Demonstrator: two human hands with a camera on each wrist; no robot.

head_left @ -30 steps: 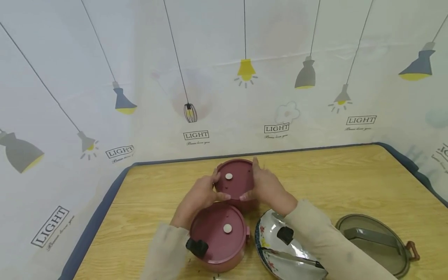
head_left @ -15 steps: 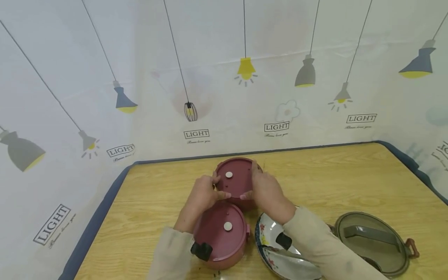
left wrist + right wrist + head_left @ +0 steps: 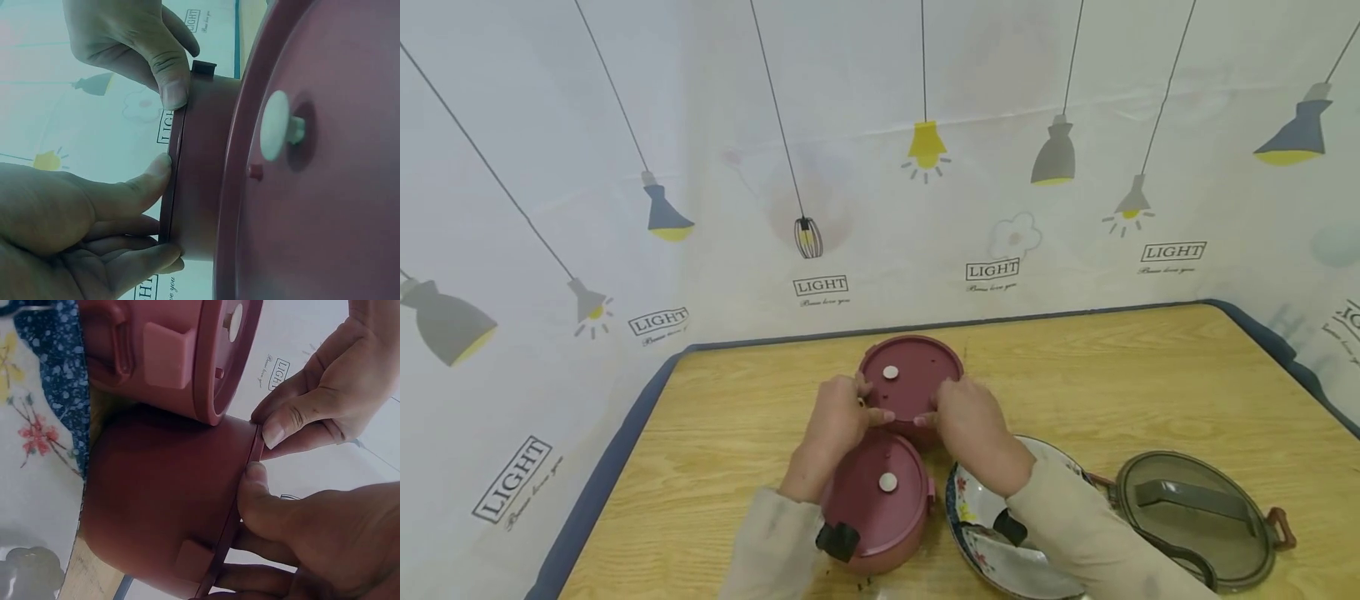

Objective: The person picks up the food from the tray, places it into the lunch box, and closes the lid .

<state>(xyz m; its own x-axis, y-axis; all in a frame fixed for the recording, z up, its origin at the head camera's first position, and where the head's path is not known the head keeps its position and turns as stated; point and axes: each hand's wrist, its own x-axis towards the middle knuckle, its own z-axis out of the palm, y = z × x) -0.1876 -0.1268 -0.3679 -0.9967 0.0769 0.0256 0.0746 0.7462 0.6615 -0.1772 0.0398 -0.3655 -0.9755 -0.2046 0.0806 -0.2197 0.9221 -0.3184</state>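
Note:
Two dark red round pots stand one behind the other, each under a flat red lid with a small white knob. On the far pot, both my hands hold the lid by its rim. My left hand has its thumb at the near edge and its fingers at the left side. With its thumb close to the left one, my right hand curls its fingers over the rim's right side. Nearer to me, the second pot sits below my left wrist, its own lid in place.
A floral white bowl with a blue rim lies under my right forearm, with a utensil in it. To the right, a smoky see-through lid with a long grip stands beside a reddish handle. A patterned wall sheet rises behind the table.
My right index finger, which lay stretched along the lid's right edge, has drawn back and curled toward me. Both thumbs remain at the near edge, and the pots have stayed in place.

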